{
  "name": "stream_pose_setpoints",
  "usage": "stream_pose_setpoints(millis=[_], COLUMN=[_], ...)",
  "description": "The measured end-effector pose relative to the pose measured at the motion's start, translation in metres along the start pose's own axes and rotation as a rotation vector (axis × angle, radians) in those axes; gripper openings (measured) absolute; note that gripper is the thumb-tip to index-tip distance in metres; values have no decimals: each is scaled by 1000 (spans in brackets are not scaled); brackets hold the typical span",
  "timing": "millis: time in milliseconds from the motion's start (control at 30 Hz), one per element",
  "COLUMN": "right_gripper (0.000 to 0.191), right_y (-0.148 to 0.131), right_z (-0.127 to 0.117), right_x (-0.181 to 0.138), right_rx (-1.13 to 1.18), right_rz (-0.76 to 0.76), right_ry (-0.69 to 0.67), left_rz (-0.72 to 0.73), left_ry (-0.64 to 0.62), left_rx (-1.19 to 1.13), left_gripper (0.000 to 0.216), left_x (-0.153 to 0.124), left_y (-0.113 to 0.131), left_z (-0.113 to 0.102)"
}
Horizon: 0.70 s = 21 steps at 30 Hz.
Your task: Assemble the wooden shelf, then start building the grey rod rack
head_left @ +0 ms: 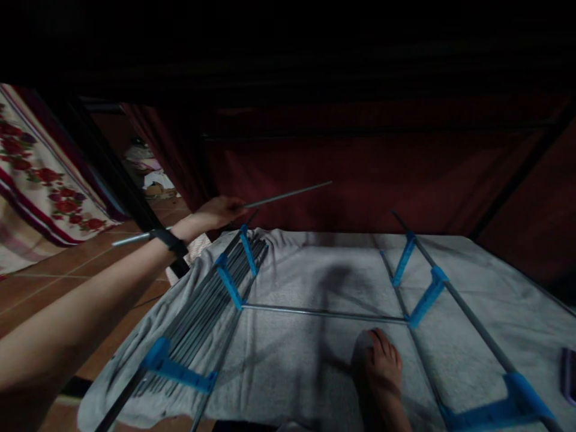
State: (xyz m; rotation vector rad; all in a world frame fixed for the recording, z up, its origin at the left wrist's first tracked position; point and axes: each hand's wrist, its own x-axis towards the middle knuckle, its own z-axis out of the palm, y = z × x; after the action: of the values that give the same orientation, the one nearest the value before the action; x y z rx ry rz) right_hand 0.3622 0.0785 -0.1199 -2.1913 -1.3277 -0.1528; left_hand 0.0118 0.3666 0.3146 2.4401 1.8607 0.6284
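My left hand (222,212), with a dark band at the wrist, is closed around a thin grey metal rod (290,194). The rod slants up to the right above the cloth, and its other end shows beyond my wrist on the left. Below stands a rack frame of grey tubes with blue plastic brackets (229,282). A single crossbar (324,312) joins its left and right sides. Several loose metal rods (202,318) lie bundled under the left side. My right hand is out of view.
The frame rests on a grey cloth (288,372), where a bare foot (384,366) also sits between the sides. A dark red panel (337,174) rises behind. At left are a dark post, a flowered cloth (49,174) and tiled floor. A dark object (568,375) lies at the right edge.
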Motion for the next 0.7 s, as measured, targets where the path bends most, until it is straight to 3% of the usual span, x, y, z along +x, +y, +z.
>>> stream_pose_setpoints(millis=[67, 167, 300, 533, 700], right_gripper=[47, 45, 44, 45, 43], right_y=[1, 2, 2, 5, 6], right_z=[0, 0, 1, 0, 3], right_x=[0, 1, 1, -1, -1], right_rx=[19, 44, 57, 53, 78], right_rz=[-16, -15, -17, -70, -62], right_ry=[-3, 6, 20, 9, 34], left_rz=[113, 210, 389, 372, 336], left_ry=[-154, -190, -323, -416, -439], left_rx=[113, 209, 149, 132, 109], left_gripper=[24, 27, 31, 36, 47], left_x=[10, 14, 2, -50, -78], left_y=[24, 61, 92, 107, 110], left_z=[18, 56, 120, 227, 274])
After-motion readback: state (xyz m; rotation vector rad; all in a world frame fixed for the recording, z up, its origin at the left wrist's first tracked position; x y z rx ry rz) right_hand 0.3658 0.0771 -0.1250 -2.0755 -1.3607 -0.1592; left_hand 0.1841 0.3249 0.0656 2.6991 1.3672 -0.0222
